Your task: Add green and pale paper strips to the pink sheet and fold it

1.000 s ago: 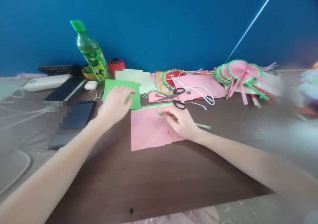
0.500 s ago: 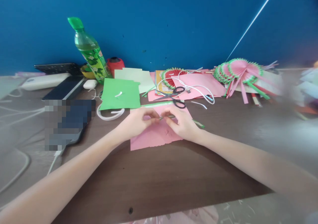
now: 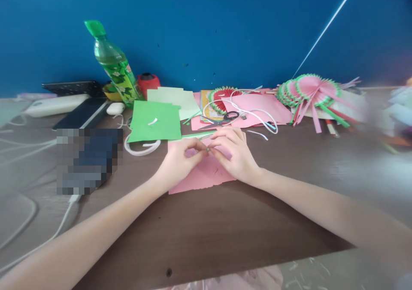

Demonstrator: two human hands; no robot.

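Green strip [image 3: 208, 149] no longer juts past right hand [image 3: 237, 155]; left hand [image 3: 178, 161] and right both pinch it, equally near, over pink sheet [image 3: 196, 178]; long axis hard to tell.

From my station I see a green scrap [image 3: 208, 149] between my left hand [image 3: 178, 163] and right hand [image 3: 236, 156], a plain pink sheet [image 3: 200, 179] beneath, and green-edged pink fans [image 3: 309, 87] beyond the right.
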